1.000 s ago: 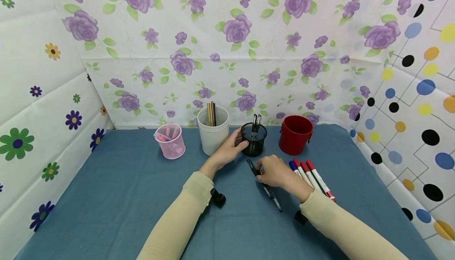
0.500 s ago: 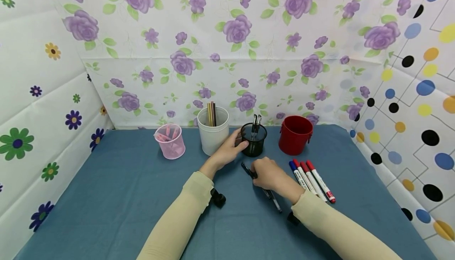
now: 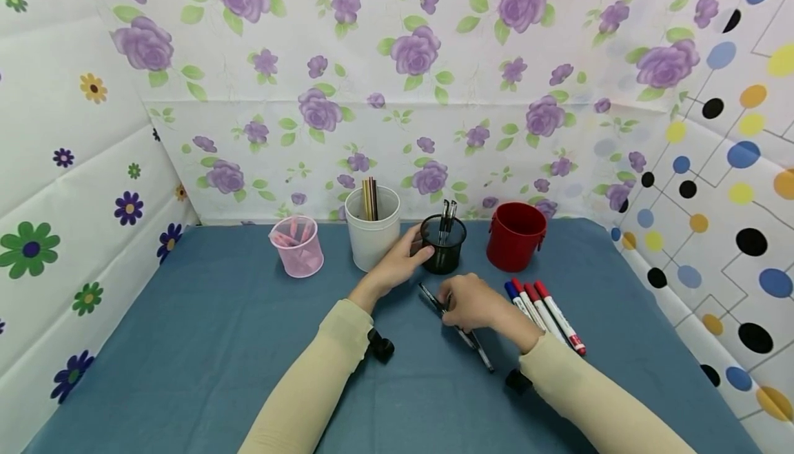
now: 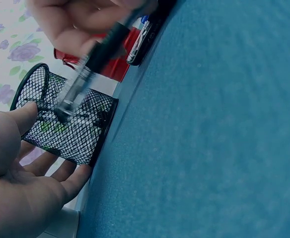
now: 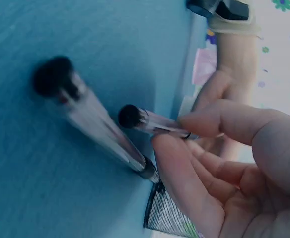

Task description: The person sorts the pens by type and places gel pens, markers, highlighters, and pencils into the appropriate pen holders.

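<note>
My left hand [image 3: 397, 259] holds the side of a black mesh pen cup [image 3: 444, 259], its thumb near the rim and the fingers round the wall, as the left wrist view shows. A few pens [image 3: 444, 223] stand upright in the cup. In front of it, my right hand [image 3: 474, 301] pinches a clear-barrelled black pen [image 5: 160, 124] between thumb and forefinger. That pen looks blurred in the left wrist view and overlaps the mesh there. A second pen [image 5: 105, 124] lies on the blue cloth [image 3: 397, 399] beneath the right hand.
Left of the mesh cup stand a white cup [image 3: 372, 237] with pencils and a pink cup [image 3: 300, 259] with pink sticks. A red bucket [image 3: 515, 240] is to its right. Several markers [image 3: 561, 316] lie by the right wrist. Patterned sheets hang behind and at the sides.
The right hand has moved slightly left with the pen, whose far end now lies nearer the mesh cup. The left hand and the cup have stayed in place.
</note>
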The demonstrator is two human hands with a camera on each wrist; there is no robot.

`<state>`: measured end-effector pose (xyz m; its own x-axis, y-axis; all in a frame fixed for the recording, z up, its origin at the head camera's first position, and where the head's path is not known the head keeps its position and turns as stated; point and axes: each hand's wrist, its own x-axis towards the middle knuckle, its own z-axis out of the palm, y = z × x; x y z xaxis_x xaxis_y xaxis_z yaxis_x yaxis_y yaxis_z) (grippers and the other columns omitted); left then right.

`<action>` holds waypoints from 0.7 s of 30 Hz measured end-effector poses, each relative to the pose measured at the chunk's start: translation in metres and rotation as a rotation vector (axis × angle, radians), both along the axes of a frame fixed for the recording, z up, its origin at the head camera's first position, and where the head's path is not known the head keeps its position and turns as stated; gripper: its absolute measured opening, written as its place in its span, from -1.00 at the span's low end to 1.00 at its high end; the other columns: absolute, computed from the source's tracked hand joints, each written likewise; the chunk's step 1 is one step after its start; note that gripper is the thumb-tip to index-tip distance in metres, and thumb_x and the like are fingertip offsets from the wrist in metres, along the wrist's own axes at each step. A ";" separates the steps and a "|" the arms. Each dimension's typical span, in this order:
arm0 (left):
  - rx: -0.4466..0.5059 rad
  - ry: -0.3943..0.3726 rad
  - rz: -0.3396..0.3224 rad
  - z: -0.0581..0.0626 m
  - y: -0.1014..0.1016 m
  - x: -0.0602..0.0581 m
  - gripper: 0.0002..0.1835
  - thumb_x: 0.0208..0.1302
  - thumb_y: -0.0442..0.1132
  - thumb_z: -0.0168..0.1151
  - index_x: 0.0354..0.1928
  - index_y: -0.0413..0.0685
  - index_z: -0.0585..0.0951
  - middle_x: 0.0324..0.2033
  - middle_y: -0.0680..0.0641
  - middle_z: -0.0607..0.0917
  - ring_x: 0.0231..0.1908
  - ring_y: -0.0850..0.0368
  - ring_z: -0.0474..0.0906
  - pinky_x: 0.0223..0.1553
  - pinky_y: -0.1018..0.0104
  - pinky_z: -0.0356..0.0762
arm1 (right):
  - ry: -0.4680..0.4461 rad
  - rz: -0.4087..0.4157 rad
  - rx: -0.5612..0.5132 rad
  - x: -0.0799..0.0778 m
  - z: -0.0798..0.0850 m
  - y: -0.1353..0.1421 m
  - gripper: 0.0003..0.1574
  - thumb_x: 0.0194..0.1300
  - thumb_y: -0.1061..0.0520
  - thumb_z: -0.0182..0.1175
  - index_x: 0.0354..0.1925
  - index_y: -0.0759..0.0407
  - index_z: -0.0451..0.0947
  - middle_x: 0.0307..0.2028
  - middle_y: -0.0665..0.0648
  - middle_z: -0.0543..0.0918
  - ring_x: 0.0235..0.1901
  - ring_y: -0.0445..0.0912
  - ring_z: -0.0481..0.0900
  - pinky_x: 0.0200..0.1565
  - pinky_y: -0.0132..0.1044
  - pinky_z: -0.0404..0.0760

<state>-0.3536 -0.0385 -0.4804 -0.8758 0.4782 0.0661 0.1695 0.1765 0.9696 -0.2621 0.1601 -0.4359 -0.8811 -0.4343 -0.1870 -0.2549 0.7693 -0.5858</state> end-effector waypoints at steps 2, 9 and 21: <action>0.004 0.004 -0.003 0.000 0.000 -0.001 -0.27 0.69 -0.08 0.08 0.73 0.12 0.03 0.63 -0.18 0.20 0.61 -0.13 0.16 0.54 -0.10 0.27 | -0.044 0.012 -0.051 -0.002 0.002 0.006 -0.79 0.31 0.31 0.41 -0.07 0.23 0.69 -0.54 0.06 0.69 -0.60 -0.04 0.70 -0.48 -0.21 0.72; 0.003 0.017 -0.006 -0.002 0.000 -0.002 -0.26 0.69 -0.08 0.09 0.73 0.07 0.03 0.64 -0.19 0.20 0.61 -0.13 0.16 0.54 -0.12 0.25 | -0.198 0.075 -0.233 -0.014 0.008 0.031 -0.79 0.42 0.26 0.31 0.00 0.28 0.67 -0.38 0.16 0.75 -0.42 0.08 0.79 -0.28 -0.12 0.82; -0.004 0.001 -0.003 0.000 0.001 -0.002 -0.25 0.69 -0.08 0.09 0.73 0.05 0.01 0.63 -0.20 0.21 0.61 -0.13 0.15 0.54 -0.13 0.25 | -0.231 0.005 -0.430 -0.033 0.021 0.071 -0.69 0.49 0.27 0.28 0.11 0.40 0.56 -0.10 0.33 0.71 -0.16 0.11 0.79 -0.07 -0.03 0.81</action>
<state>-0.3554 -0.0378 -0.4808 -0.8740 0.4815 0.0654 0.1716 0.1798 0.9686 -0.2951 0.2310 -0.4145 -0.8354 -0.5191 -0.1806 -0.0834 0.4446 -0.8918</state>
